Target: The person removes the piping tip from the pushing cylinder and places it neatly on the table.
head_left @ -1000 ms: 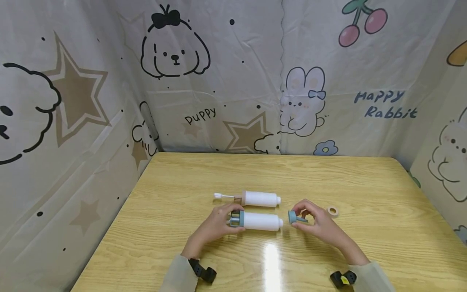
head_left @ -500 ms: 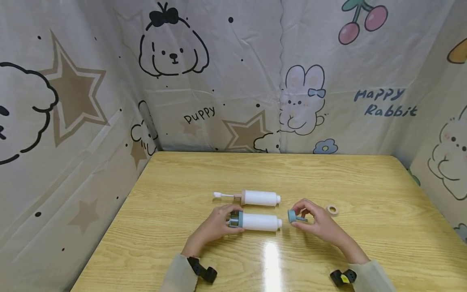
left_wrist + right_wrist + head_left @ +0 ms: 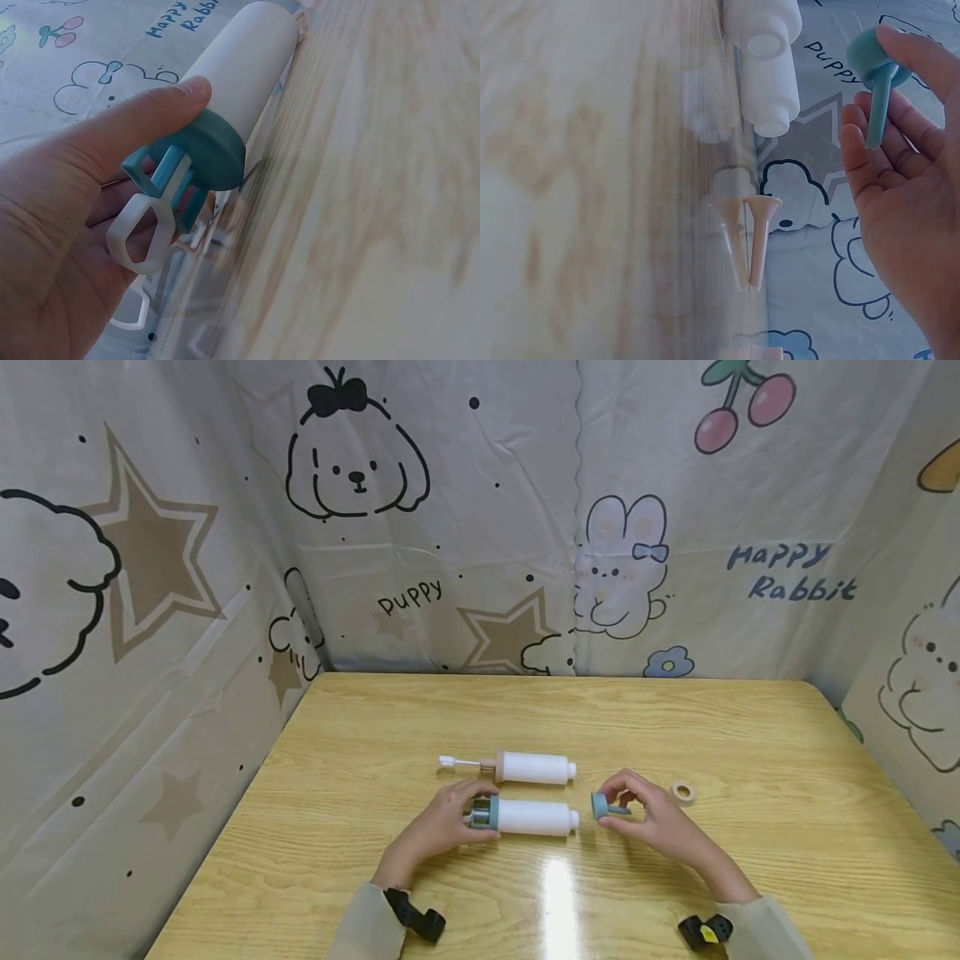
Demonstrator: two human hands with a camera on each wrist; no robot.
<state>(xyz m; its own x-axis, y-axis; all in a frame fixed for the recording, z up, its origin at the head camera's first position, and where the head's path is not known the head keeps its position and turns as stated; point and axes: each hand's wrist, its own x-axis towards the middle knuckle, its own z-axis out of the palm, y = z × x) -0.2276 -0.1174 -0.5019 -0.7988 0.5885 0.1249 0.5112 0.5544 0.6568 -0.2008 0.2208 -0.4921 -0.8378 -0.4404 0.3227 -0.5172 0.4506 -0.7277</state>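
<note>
Two white syringe-like tubes lie side by side on the wooden table [image 3: 375,727]. My left hand [image 3: 480,810] grips the near tube [image 3: 534,817] at its teal collar [image 3: 487,812]. In the left wrist view the thumb [image 3: 142,120] presses on the collar [image 3: 217,150], with a white ring handle [image 3: 139,236] behind it. The far tube [image 3: 534,767] has a beige end and a white plunger sticking out to the left. My right hand [image 3: 618,806] pinches a small teal nozzle piece [image 3: 602,806] just off the near tube's tip; the piece [image 3: 870,56] has a round head and a thin stem.
A small beige cone-shaped piece [image 3: 682,792] stands on the table right of my right hand, also seen as a beige cone [image 3: 759,240] in the right wrist view. Printed cloth walls close in the table on three sides.
My left hand has closed a little further over the teal end, hiding more of the white handle. The right hand and teal piece have barely moved.
</note>
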